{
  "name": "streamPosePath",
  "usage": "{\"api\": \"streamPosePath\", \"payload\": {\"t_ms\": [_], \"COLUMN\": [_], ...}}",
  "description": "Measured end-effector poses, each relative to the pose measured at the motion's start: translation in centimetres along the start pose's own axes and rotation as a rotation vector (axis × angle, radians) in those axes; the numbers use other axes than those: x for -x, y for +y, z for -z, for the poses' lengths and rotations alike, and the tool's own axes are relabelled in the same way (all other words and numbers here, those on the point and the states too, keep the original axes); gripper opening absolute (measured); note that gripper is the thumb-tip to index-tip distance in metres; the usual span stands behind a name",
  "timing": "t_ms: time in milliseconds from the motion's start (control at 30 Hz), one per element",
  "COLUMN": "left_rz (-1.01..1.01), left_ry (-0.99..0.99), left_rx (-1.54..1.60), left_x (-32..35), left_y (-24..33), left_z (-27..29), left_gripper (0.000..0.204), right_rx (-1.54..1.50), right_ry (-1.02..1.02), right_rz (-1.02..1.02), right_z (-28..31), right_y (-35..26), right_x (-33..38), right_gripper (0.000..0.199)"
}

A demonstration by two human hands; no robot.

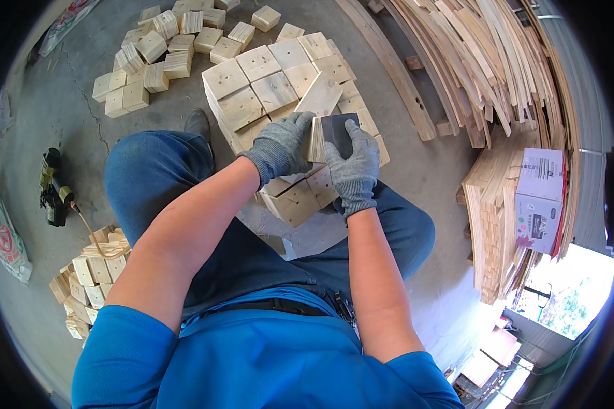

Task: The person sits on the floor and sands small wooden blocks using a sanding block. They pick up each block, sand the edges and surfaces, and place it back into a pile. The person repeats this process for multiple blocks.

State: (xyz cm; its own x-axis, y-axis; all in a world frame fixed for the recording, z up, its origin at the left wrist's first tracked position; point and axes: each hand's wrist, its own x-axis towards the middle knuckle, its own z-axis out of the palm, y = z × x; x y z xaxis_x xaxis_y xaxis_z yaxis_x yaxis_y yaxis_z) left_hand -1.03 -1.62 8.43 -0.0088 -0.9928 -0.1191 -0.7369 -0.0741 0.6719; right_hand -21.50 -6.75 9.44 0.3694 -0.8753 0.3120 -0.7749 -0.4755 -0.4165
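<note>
Concrete floor (pixel 443 177), wooden blocks (pixel 151 46), hose-fed tool (pixel 56 213)

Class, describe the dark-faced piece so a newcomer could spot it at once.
Find the big stack of pale wooden blocks in front of the person. Over it, the gloved right hand holds the dark-faced piece. Its dark grey face stands out from the pale wood.

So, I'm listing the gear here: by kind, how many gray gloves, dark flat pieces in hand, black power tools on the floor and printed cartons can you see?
Gray gloves: 2
Dark flat piece: 1
Black power tool: 1
Printed carton: 1
Total: 5
</note>
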Motion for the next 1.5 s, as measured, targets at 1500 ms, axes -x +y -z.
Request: {"api": "streamPosePath", "payload": {"t_ms": [1500], "left_rz": [-0.012], "left_ry": [-0.03], "left_rx": [-0.043], "left_x": [-0.16], "left_y": [0.16], "left_z": [0.33], "left_gripper": [0.112], "right_rx": [-0.013], "right_ry": [0.004], "right_rz": [0.022], "right_z": [0.2], "right_y": [0.01], "right_x": [-0.05], "right_gripper": [0.065]}}
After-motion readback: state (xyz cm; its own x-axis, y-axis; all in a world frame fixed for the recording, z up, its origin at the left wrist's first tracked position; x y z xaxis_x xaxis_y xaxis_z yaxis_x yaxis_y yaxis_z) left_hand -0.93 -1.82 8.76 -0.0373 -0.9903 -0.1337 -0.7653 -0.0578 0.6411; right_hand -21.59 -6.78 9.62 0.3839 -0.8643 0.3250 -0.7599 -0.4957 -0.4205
